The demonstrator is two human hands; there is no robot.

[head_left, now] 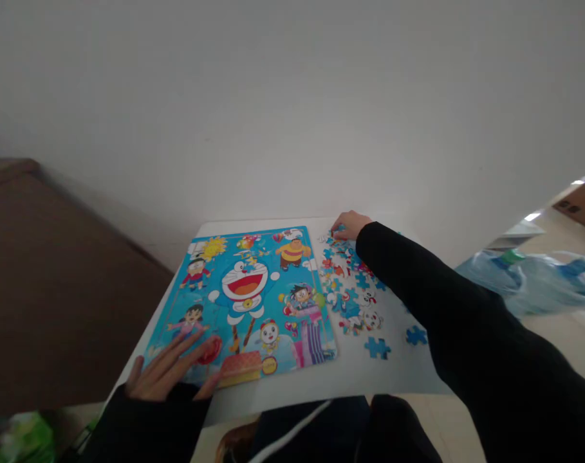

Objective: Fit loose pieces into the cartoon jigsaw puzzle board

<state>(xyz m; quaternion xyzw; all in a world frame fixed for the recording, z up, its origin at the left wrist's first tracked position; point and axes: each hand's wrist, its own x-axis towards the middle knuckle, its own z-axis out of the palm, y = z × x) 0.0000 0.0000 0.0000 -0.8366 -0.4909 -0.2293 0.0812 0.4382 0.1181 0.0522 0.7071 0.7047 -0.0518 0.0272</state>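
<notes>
- Your left hand point(169, 372) lies flat and open on the near left corner of the puzzle board point(253, 296), fingers spread and pointing toward the far right, palm down, gripping nothing.
- The puzzle board sits on the left half of the white tabletop point(350, 370), its long axis running from the near edge toward the far edge, leaning slightly to the right as it goes away from you; the cartoon figures stand upright as you look at them.
- Your right hand point(350, 225) is stretched out to the far edge of the tabletop, just right of the board's far right corner, fingers curled down onto the top of the loose puzzle pieces point(352, 289).
- Whether that hand has pinched a piece I cannot tell; the fingertips are small, and a bit of blue shows under them.
- The loose pieces lie in a strip just beside the board's right edge, from the far edge toward the middle; two blue pieces point(378, 348) lie apart nearer the near edge.
- Your black right sleeve point(456, 321) crosses over the right part of the tabletop and hides the pieces and the edge beneath it.
- The near edge of the tabletop is partly covered by your left sleeve and dark clothing.
- Off the right edge, on the floor, a blue-tinted plastic bag point(533, 280) lies crumpled; its contents are blurred and cannot be made out.
</notes>
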